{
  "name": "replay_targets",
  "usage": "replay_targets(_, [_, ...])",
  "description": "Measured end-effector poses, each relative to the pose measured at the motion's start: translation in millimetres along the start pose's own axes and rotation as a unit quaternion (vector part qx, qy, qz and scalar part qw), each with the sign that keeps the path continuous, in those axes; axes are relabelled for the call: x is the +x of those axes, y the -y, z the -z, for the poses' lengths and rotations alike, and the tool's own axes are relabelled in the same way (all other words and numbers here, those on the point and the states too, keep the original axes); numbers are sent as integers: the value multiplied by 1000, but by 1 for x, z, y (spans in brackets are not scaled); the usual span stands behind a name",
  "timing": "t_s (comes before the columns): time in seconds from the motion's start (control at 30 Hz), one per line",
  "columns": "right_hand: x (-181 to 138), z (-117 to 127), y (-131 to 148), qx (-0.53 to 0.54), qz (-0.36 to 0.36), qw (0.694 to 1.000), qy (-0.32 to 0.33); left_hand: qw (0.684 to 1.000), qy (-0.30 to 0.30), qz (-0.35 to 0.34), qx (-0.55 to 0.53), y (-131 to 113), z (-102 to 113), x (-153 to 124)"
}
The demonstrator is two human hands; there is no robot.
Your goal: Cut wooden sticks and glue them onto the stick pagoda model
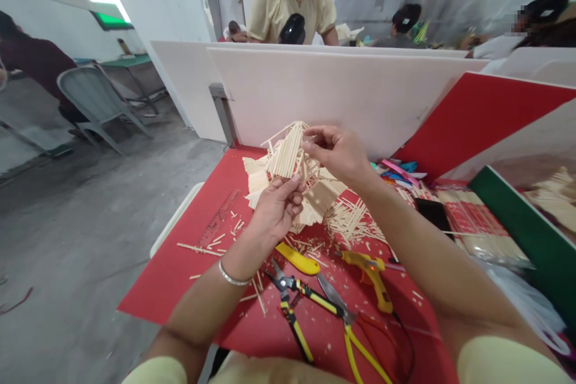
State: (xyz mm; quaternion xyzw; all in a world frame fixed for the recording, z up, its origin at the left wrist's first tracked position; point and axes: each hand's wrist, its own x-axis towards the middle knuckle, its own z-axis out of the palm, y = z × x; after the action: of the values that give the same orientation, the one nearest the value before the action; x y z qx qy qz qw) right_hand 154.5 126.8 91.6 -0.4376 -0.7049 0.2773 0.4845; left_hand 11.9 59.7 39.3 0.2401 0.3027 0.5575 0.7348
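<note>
A small structure built of thin pale wooden sticks point(287, 153), with a slanted roof-like panel, is held up above the red tabletop. My left hand point(279, 207) grips its lower edge between thumb and fingers. At the upper right side, the bent fingers of my right hand point(337, 150) pinch the edge of the same structure; their tips are partly hidden. Below and behind it are more glued stick panels point(257, 183). A heap of loose wooden sticks point(353, 219) spreads to the right.
On the red table point(171, 288) lie a yellow-handled knife point(297, 259), black-and-yellow cutters point(292, 297), yellow-handled pliers point(346, 318) and a yellow glue gun point(371, 273) with a cord. Packaged sticks point(472, 222) stand right. A white board point(324, 96) rises behind; a person point(265, 0) is beyond it.
</note>
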Motion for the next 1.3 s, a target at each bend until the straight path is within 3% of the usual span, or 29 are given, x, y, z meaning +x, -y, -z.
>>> replay_targets(0.2, [5,-4,-7,-2,38,999,-17,1000,5,2,-1,-1,1,7])
replay_targets(0.5, [10,-8,-14,34,15,999,-3,1000,20,-13,17,0,6,11])
replay_targets(0.73, [9,-9,-9,31,3,1000,-4,1000,-15,7,5,-6,5,11])
replay_targets(1.3, [8,-11,-13,8,11,1000,-19,1000,-27,-9,-7,-6,9,16])
